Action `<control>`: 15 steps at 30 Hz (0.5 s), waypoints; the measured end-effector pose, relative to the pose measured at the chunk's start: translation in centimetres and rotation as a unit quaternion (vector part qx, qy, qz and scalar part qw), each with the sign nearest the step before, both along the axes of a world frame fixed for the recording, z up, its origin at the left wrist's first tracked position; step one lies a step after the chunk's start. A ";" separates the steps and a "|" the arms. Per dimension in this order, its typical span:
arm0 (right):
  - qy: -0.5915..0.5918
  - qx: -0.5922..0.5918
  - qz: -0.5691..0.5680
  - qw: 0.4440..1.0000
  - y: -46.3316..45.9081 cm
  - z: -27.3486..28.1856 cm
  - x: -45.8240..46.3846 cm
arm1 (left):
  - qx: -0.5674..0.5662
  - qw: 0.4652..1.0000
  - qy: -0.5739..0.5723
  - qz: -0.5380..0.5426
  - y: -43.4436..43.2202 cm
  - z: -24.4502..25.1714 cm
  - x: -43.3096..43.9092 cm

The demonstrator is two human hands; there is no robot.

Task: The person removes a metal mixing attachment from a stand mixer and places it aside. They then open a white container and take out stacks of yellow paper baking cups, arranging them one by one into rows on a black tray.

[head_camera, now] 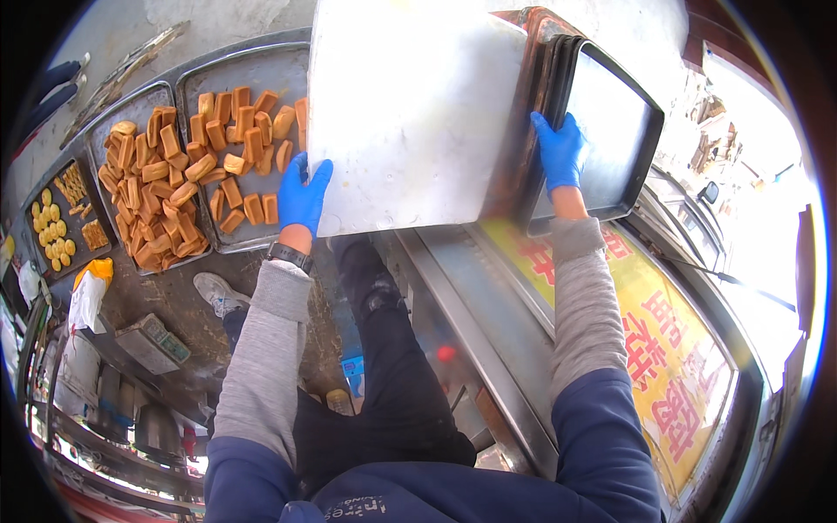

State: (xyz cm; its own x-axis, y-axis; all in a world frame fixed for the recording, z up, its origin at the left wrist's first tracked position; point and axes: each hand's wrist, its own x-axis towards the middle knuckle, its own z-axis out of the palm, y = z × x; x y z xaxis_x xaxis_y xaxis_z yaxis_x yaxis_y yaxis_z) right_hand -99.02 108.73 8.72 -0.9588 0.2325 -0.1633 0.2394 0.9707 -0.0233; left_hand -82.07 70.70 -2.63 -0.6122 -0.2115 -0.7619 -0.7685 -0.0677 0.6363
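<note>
A large flat pale metal sheet or tray (418, 131) stands tilted before me, hiding part of the tray behind it. My left hand (304, 193), in a blue glove, grips its left edge near the lower corner. To the right, several dark-rimmed metal baking trays (611, 124) stand on edge, pressed together. My right hand (561, 149), also gloved in blue, has hold of the near trays' rim, its palm toward the shiny inner face. Beside my left hand lie loaf-shaped golden pastries (245, 124) on a metal tray (274, 62).
Another tray (98, 131) holds a heap of similar pastries. Further left, a dark tray (72, 163) carries small round pastries and bars. A digital scale (153, 343) sits at lower left. Along my right runs a metal-framed counter (471, 274) with a yellow sign panel (673, 366) bearing red writing.
</note>
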 end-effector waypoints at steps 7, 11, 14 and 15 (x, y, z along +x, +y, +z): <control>0.007 0.002 0.001 1.000 4.4 -1.3 -1.3 | 0.070 0.997 -0.031 0.014 -0.7 1.2 0.8; 0.017 -0.019 0.008 1.000 4.5 -1.5 -1.7 | 0.082 0.995 -0.056 0.016 -1.6 1.8 1.5; 0.000 -0.073 0.025 0.997 4.4 -0.7 -2.0 | 0.099 0.992 -0.081 0.012 -2.2 2.2 2.3; -0.009 -0.090 0.021 0.996 4.5 -0.1 -2.1 | 0.098 0.992 -0.077 0.000 -2.3 2.1 2.4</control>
State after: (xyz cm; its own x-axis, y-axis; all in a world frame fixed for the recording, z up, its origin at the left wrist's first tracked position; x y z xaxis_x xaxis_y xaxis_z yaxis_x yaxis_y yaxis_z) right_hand -101.13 113.27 8.57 -0.9639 0.1571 -0.2151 0.1997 0.9606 -0.1935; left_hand -79.69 68.41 -0.51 -0.4851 -0.0494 -0.8730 -0.8556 -0.1791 0.4856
